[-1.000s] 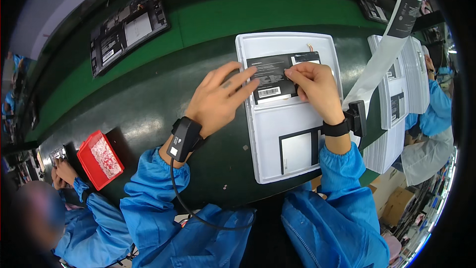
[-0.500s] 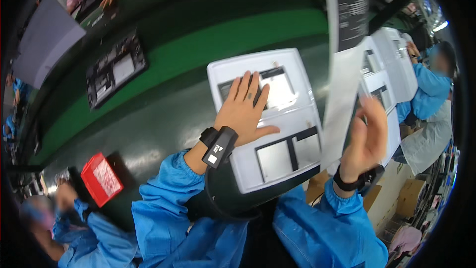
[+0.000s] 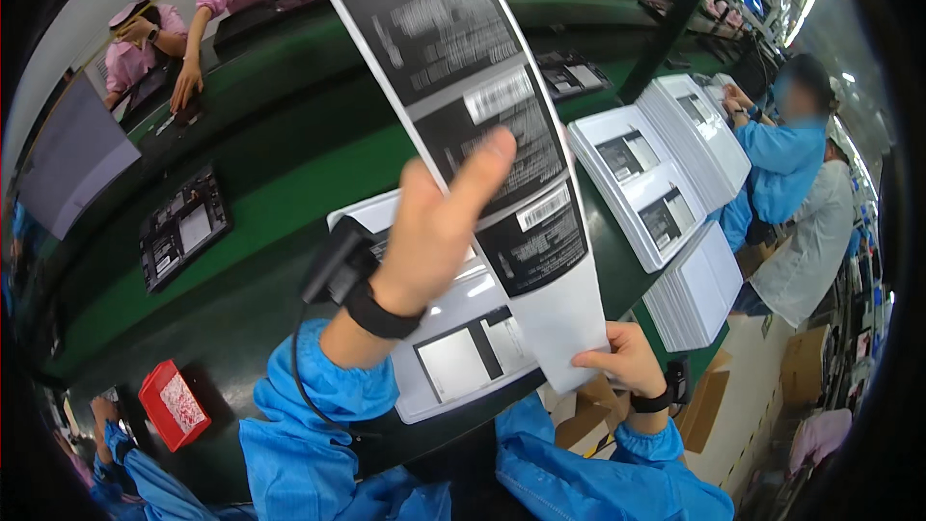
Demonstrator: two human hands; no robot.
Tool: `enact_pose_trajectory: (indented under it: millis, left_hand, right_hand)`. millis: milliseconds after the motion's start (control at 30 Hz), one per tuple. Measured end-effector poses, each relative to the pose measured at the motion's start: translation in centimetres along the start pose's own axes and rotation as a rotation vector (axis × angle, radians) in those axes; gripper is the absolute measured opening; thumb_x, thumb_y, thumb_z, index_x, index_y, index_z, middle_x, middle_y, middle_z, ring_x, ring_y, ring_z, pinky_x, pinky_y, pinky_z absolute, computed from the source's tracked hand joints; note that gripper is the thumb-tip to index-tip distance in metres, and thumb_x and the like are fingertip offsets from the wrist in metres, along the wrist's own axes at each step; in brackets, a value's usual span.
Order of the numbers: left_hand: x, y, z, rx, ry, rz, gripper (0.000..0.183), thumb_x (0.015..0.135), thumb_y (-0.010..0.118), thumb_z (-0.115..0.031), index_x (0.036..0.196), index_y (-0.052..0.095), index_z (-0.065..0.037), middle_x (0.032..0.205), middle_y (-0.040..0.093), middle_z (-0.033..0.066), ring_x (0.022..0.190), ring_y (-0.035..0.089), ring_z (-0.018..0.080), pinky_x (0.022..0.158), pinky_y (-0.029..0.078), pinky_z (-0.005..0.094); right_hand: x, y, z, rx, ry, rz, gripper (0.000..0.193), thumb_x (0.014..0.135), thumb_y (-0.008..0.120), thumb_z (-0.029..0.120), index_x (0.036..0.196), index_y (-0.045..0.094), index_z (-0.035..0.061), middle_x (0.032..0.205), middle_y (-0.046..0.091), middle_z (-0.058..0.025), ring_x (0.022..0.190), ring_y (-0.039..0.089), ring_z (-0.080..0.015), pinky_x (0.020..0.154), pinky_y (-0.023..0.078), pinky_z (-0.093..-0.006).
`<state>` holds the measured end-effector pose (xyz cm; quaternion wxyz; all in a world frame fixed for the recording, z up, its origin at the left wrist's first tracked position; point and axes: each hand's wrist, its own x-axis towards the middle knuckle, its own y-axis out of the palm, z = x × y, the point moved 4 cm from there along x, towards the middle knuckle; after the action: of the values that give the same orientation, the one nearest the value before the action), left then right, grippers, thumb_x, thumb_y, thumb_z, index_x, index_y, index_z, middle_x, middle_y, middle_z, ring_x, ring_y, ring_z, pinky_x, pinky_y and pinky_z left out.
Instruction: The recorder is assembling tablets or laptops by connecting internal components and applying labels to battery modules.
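Since the left hand (image 3: 429,241) quit the tray (image 3: 453,304), it and the right hand (image 3: 632,359) pinch the label strip (image 3: 473,68) — work's there now.

The label strip (image 3: 535,150) looks like smooth paper, the tray (image 3: 451,307) like glossy white plastic.

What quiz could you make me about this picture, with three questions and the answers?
1. Which hand holds the lower end of the paper strip: A) left, B) right, or C) neither?
2. True or false: the thumb of the left hand shows in front of the strip.
3. Fill the gap: the small box on the table is coloured ____.

Key: 1. B, the right hand; 2. True; 3. Red.
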<state>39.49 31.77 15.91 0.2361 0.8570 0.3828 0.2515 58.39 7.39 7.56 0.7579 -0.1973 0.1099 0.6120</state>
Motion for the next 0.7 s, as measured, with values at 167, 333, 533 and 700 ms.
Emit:
enact_pose_trajectory:
  millis: [167,333,533,700]
  left_hand:
    - [-5.7,3.1,8.6,0.052,-0.269,-0.141,0.036,0.107,0.060,-0.026,0.125,0.064,0.004,0.118,0.069,0.0054,0.108,0.060,0.0103,0.095,0.048,0.0271]
    - [-8.5,4.5,12.8,-0.144,-0.457,-0.112,0.034,0.108,0.057,-0.024,0.128,0.061,0.003,0.118,0.067,0.0057,0.106,0.063,0.0114,0.092,0.051,0.0276]
    - [-9.8,5.7,12.7,-0.264,-0.584,-0.074,0.035,0.111,0.046,-0.022,0.139,0.048,-0.001,0.130,0.062,0.0124,0.117,0.066,0.0221,0.100,0.056,0.0400]
    - [-10.6,5.2,13.2,-0.279,-0.631,-0.089,0.038,0.112,0.044,-0.027,0.140,0.048,-0.002,0.131,0.062,0.0129,0.119,0.064,0.0232,0.102,0.055,0.0413]
  right_hand:
    - [-3.4,-7.2,-2.6,-1.129,0.249,-0.145,0.035,0.078,0.082,0.006,0.112,0.075,0.0046,0.101,0.076,-0.0145,0.087,0.071,-0.0187,0.078,0.053,-0.0286]
    - [-3.4,-4.2,5.9,-0.583,-0.520,-0.558,0.022,0.078,0.080,0.000,0.100,0.076,0.0007,0.113,0.075,-0.0148,0.090,0.074,-0.0233,0.076,0.057,-0.0328]
    - [-1.4,-1.9,5.5,-0.497,-0.664,-0.458,0.016,0.080,0.080,-0.001,0.096,0.078,0.0013,0.100,0.077,-0.0118,0.082,0.074,-0.0173,0.065,0.057,-0.0276]
    - [-1.4,-1.8,4.7,-0.428,-0.642,-0.444,0.015,0.081,0.080,0.000,0.096,0.079,0.0020,0.094,0.078,-0.0099,0.078,0.073,-0.0169,0.061,0.056,-0.0256]
